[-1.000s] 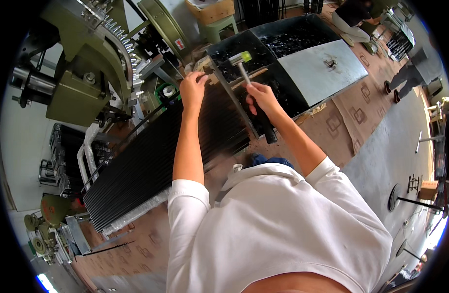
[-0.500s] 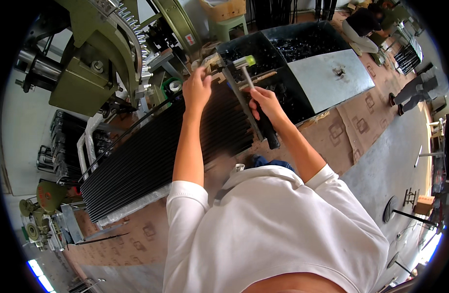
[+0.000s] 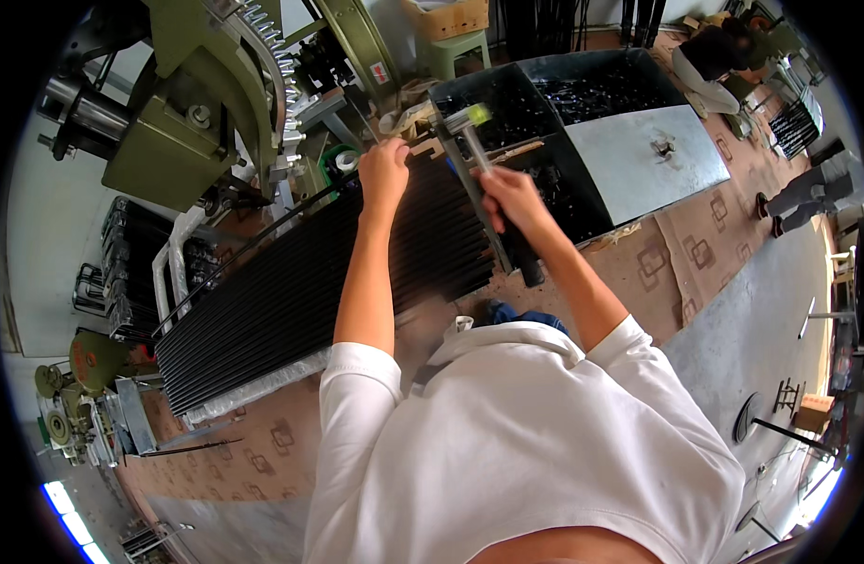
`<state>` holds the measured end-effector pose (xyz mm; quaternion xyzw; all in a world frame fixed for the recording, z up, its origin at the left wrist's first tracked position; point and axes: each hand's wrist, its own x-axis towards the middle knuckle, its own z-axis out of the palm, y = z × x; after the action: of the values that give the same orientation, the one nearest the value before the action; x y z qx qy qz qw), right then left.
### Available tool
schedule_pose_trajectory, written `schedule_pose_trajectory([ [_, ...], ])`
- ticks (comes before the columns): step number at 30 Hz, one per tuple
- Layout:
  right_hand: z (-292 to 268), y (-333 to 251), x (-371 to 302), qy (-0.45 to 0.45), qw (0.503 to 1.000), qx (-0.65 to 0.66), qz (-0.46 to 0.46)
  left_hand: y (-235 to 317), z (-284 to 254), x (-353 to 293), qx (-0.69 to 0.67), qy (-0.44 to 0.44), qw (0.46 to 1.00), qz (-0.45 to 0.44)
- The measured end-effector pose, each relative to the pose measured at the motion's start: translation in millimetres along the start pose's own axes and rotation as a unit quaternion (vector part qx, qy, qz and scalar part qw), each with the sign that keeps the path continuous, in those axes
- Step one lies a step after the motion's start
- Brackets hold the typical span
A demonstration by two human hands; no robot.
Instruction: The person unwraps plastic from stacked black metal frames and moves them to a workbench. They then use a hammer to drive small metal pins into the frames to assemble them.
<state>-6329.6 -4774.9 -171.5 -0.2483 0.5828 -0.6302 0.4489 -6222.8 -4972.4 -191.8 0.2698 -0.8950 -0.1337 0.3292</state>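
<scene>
My right hand (image 3: 514,197) is wrapped round a mallet (image 3: 476,146). It has a metal shaft, a black grip and a head with a yellow-green face, held above the ends of a row of long black tubes (image 3: 263,320). The tubes lie side by side, slanting from the lower left to the middle. My left hand (image 3: 383,174) is closed over the far tube ends, left of the mallet head. Its fingertips are bent down, and what they pinch is too small to tell. A metal bar (image 3: 479,202) runs along beside the tube ends, under the mallet.
Dark metal bins (image 3: 596,89) holding small black parts stand beyond the tubes, partly covered by a grey metal sheet (image 3: 644,164). A large green machine (image 3: 159,155) rises at the left. A cardboard box (image 3: 448,17) rests on a green stool. Two other people (image 3: 813,193) are at the far right.
My left hand has come down onto the tube ends, its fingers now more curled. The mallet stays raised in my right hand, shifted slightly. The whole view has moved a little.
</scene>
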Motion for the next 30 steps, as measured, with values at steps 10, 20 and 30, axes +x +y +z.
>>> schedule_pose_trajectory([
  [10, -0.8, -5.1, -2.7, -0.014, 0.997, 0.060, 0.042, 1.6, -0.7, 0.8, -0.011, 0.004, 1.000, 0.000],
  [20, -0.1, -5.7, -3.6, 0.002, 0.994, 0.105, 0.028, 4.3, -1.7, -1.3, -0.014, 0.002, 1.000, -0.009],
  [30, -6.7, -2.7, -5.6, -0.003, 0.999, 0.038, -0.014, 4.7, -5.0, -1.7, 0.000, -0.001, 1.000, -0.007],
])
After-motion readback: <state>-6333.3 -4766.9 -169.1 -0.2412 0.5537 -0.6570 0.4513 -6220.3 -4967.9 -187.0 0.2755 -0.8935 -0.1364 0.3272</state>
